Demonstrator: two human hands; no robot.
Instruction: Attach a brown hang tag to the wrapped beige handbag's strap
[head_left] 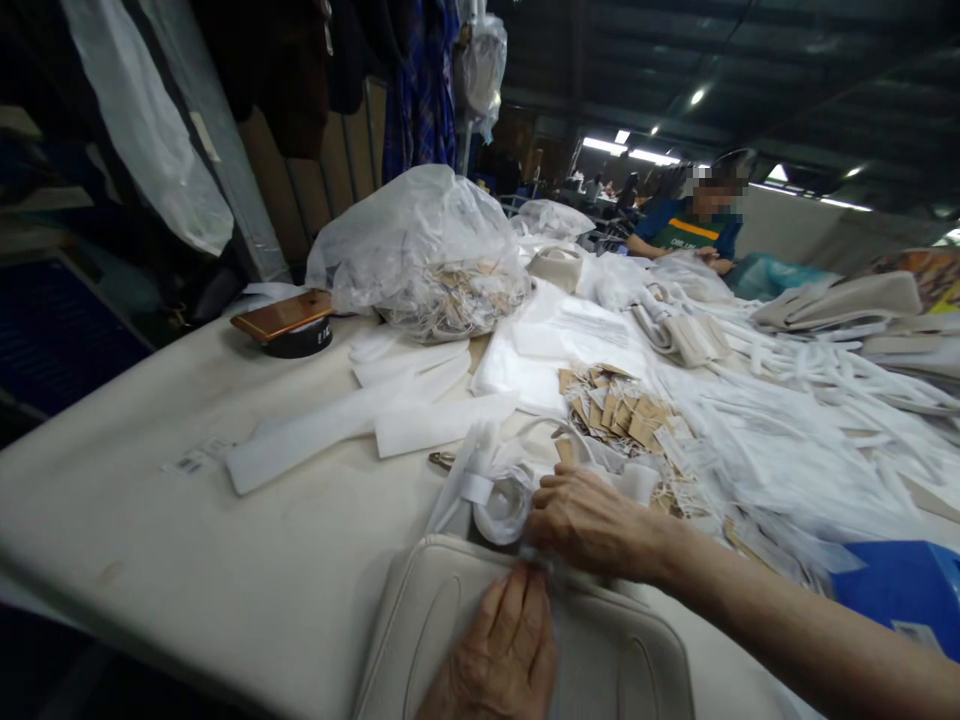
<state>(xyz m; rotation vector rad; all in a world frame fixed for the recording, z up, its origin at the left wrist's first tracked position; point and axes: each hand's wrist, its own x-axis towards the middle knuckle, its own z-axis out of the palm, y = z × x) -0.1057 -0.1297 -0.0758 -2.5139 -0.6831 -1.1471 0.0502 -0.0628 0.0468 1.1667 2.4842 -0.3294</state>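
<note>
A cream-coloured bag (615, 650) with curved stitched seams lies at the table's near edge. My left hand (491, 650) rests on its face, fingers stretched out side by side, fingertips close to the top edge. Just beyond that edge my right hand (589, 525) is closed, knuckles up. Its fingertips are hidden, so whatever they pinch cannot be made out. Left of the right hand, and very near it, is a roll of whitish tape or strip (504, 508). A pale strap (562, 432) arcs up behind the right hand.
White foam sheets (322, 425) and a phone (281, 315) on a black round object (300, 338) lie to the left. Brown tags (626, 410), a plastic bag of tags (427, 250) and white wrapping (795, 450) spread beyond. A blue box (900, 595) stands right. A person (697, 235) works opposite.
</note>
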